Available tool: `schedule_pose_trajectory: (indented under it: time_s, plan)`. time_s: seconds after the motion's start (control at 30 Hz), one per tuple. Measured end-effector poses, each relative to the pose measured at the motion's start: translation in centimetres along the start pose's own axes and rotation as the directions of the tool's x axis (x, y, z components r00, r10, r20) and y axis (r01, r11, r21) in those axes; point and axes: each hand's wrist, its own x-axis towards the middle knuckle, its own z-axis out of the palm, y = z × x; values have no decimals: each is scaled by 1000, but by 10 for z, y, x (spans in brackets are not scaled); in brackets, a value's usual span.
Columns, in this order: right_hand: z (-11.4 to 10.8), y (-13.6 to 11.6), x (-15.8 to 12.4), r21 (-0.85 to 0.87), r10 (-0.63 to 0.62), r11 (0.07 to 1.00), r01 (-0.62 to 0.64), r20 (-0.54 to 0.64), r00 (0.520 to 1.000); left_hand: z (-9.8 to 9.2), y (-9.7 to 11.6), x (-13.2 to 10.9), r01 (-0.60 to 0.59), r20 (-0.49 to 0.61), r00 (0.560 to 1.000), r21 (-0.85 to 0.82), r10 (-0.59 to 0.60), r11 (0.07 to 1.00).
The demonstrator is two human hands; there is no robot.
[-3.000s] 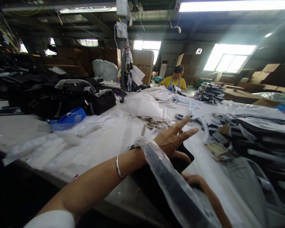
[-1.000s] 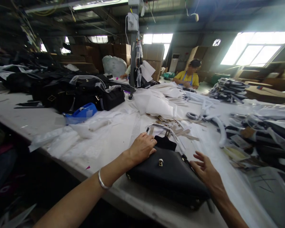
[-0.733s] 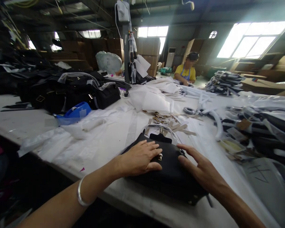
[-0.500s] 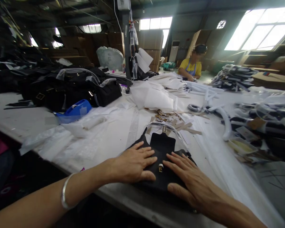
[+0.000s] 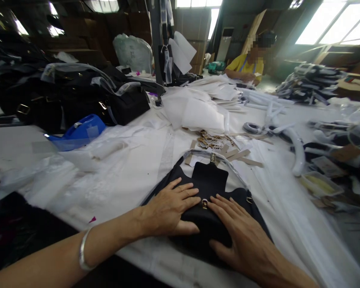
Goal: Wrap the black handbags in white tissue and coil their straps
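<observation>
A black handbag (image 5: 204,224) lies on the table in front of me, its flap turned up toward the far side. A gold clasp (image 5: 204,204) shows on its front, and its handle (image 5: 184,154) is wrapped in clear plastic. My left hand (image 5: 172,208) rests flat on the left part of the bag, fingers spread. On the right part lies my right hand (image 5: 237,228), also with fingers apart, its fingertips close to the clasp. Both palms hide parts of the bag's front.
Left stand several black bags (image 5: 87,96) and a blue tape dispenser (image 5: 81,132). Beyond my bag lie cardboard strips (image 5: 243,156), tangled tags (image 5: 214,140) and white sheets (image 5: 201,114). Wrapped handles (image 5: 342,148) are piled right. A person in yellow (image 5: 244,68) works across the table.
My view has tilted down and shifted slightly. Both hands stay flat on the bag, the right now nearer the clasp. More of the bag's sides shows.
</observation>
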Motion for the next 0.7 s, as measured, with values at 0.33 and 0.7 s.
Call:
schedule_pose_trajectory:
  time_s: [0.33, 0.7]
  plan:
    - [-2, -7, -2, 72, 38, 997, -40, 31, 999, -12, 17, -5, -4, 57, 998, 54, 1, 999]
    - [-14, -16, -5, 50, 103, 993, -111, 131, 986, 7, 69, -3, 83, 37, 995, 214, -93, 973]
